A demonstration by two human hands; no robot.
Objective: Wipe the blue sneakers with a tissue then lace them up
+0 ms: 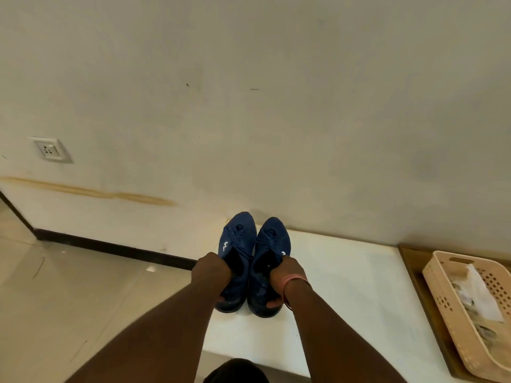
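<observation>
Two blue sneakers (250,261) | we gripped one each, left hand (211,269), right hand (287,273) | soft, light uppers; firmest hold at heels

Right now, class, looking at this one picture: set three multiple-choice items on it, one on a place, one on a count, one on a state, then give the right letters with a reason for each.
1. Where does the beige basket stand?
A. to the right of the sneakers
B. on the floor at the left
C. on top of the sneakers

2. How many blue sneakers are in view?
A. one
B. two
C. four

3. What are the hands doing?
A. hanging idle
B. both pulling at one tissue
C. each gripping a sneaker

Answers:
1 A: the basket sits at the right edge, on a wooden tray beside the white surface.
2 B: a left sneaker and a right sneaker stand side by side.
3 C: the left hand curls round the left sneaker's collar, the right hand round the right one's.
</observation>
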